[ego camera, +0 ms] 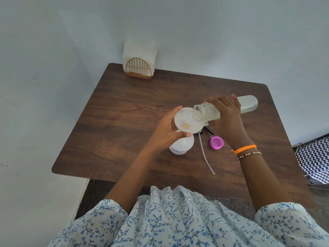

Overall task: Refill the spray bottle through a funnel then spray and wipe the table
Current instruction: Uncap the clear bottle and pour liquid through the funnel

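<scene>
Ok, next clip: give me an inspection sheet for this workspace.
Surface: dark wooden table, bare wood around the work.
Job's things: white funnel seated in the spray bottle; clear refill bottle tipped, mouth over the funnel; sprayer head with dip tube lies on the table.
Clutter: pink cap beside the tube.
Grippers: left hand grips the funnel rim; right hand grips the refill bottle.
Cables: nothing seen.
Surroundings: napkin holder at the far corner; plain walls; zigzag fabric at right.
</scene>
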A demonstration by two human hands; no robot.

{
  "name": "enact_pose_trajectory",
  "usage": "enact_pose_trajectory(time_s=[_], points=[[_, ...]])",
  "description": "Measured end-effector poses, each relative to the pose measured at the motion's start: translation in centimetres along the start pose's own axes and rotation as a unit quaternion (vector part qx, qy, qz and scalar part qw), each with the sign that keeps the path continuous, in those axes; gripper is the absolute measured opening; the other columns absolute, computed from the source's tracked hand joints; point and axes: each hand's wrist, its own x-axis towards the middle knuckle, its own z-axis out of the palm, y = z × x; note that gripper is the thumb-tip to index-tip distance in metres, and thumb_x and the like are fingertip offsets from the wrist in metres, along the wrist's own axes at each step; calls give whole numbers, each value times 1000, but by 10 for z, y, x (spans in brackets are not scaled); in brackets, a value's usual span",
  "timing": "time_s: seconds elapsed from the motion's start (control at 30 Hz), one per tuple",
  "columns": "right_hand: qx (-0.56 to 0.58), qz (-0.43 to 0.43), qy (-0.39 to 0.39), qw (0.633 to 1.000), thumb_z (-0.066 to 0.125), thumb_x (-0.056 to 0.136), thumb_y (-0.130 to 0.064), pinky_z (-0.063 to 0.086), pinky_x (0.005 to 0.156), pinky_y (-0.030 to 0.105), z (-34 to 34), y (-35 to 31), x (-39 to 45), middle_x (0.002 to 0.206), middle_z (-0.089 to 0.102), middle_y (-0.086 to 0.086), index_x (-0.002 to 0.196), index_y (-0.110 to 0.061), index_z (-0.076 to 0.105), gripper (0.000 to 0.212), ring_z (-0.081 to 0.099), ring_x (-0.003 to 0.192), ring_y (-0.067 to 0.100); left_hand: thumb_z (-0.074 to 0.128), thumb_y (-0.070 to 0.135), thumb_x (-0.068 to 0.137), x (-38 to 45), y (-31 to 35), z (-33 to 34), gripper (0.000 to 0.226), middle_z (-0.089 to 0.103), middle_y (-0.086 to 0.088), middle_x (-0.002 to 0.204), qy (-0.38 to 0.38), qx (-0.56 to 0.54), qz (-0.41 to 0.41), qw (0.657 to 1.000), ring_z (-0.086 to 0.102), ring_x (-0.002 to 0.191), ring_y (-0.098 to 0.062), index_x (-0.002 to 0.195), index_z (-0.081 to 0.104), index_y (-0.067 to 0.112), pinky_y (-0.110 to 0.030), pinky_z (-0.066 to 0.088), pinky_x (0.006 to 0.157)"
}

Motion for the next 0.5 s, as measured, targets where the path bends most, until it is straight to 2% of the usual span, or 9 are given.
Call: enact_pose_trajectory(time_s=[0.37,0.5], points=[[1,5,-5,1000,79,56,7,13,111,41,-2,2,0,109,62,3,111,-15,62,62,56,105,25,82,7,68,1,1,1,89,42,8,136,-3,-10,0,1000,46,117,-8,142,35,23,-2,44,75],[-3,-3,-7,1000,81,56,5,14,111,44,-2,1,0,110,63,4,112,-14,62,62,55,106,26,82,8,69,2,1,0,88,42,7,138,1,-4,-4,1000,45,116,-6,142,35,25,-2,42,73]])
